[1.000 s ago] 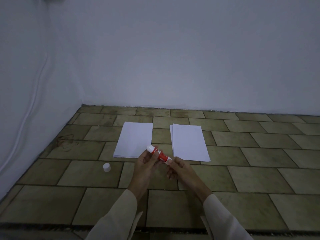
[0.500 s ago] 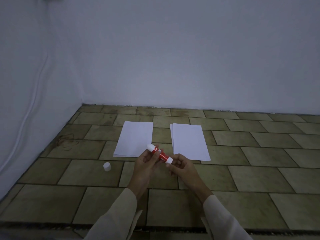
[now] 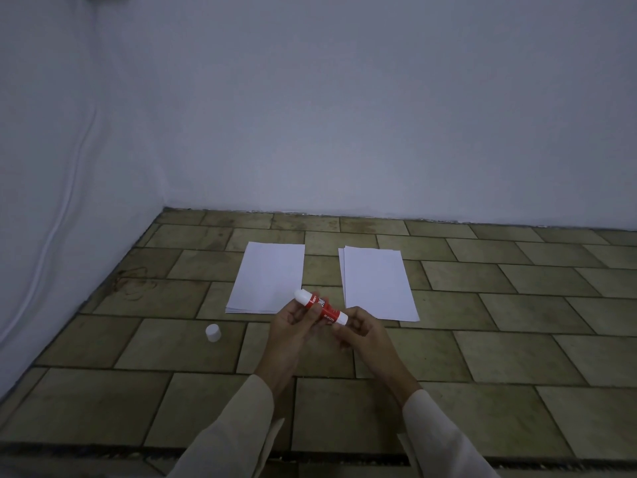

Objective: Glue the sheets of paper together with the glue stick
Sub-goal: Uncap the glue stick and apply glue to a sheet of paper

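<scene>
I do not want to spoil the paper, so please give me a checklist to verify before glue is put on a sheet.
1. Cap off: ok, it lies on the floor.
2. Glue stick held: ok, left hand grips its body, right hand pinches its lower end.
3. Glue raised out: cannot tell.
4. Paper flat: ok, left stack and right stack lie flat, apart.
5. Edges squared: not ok, right stack is slightly fanned.
</scene>
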